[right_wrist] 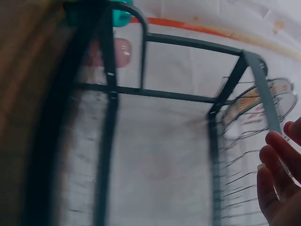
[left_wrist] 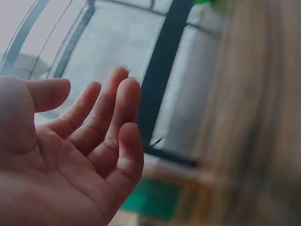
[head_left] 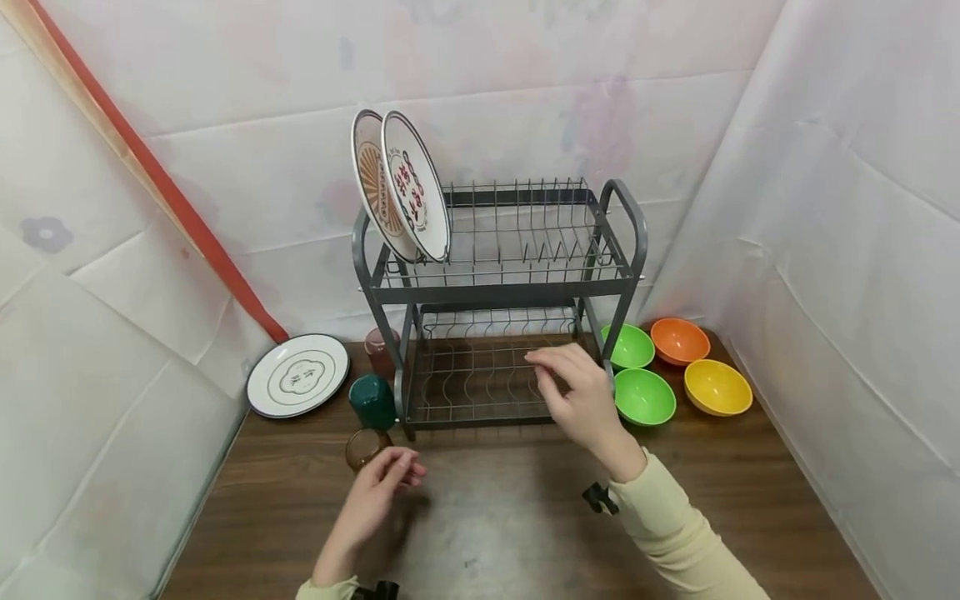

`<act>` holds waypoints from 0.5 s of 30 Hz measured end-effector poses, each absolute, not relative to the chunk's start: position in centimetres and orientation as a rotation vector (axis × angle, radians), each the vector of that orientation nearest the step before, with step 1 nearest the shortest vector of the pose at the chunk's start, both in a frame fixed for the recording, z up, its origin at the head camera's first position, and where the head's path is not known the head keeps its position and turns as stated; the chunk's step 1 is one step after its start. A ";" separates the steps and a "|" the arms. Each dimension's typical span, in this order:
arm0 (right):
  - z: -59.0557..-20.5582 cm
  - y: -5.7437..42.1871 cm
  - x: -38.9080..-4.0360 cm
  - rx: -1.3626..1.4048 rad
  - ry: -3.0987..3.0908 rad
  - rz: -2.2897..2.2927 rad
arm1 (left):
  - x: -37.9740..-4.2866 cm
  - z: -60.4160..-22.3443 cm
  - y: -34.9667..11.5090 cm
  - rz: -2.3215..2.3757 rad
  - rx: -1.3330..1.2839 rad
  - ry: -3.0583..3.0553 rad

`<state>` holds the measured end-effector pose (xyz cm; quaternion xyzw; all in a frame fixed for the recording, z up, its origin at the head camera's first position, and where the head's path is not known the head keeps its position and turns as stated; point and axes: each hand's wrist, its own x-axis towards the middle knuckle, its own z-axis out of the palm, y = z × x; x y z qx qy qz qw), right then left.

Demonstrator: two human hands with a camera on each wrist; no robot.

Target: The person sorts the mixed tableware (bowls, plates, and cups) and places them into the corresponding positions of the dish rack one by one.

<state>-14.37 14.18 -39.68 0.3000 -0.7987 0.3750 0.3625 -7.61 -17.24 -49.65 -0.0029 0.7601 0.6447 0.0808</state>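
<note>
A dark two-tier dish rack (head_left: 502,294) stands at the back middle of the table. Two white patterned plates, a front one (head_left: 431,192) and a rear one (head_left: 372,179), lean upright in the left end of its upper tier. My right hand (head_left: 585,404), loosely bent and holding nothing, hovers before the rack's lower right side, near two green bowls (head_left: 645,397). With relaxed fingers, my left hand (head_left: 375,492) is just beside a brown translucent cup (head_left: 363,447); its palm (left_wrist: 61,169) shows bare in the left wrist view.
Behind the brown cup are a teal cup (head_left: 372,402) and a pink cup (head_left: 380,352). A white plate (head_left: 300,377) lies at the left back against the cloth wall. An orange bowl (head_left: 679,342) and a yellow bowl (head_left: 717,387) sit at the right, near the side cloth (head_left: 840,292).
</note>
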 end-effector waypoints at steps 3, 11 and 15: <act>-41.9 14.7 -13.7 0.703 -2.107 1.007 | -8.2 -48.7 -19.2 1.945 -0.055 2.320; -46.2 16.5 -12.3 0.503 -2.189 1.101 | -9.6 -47.7 -24.8 1.936 -0.077 2.356; -47.8 17.5 -11.5 0.415 -2.219 1.150 | -10.7 -48.6 -27.8 1.958 -0.157 2.306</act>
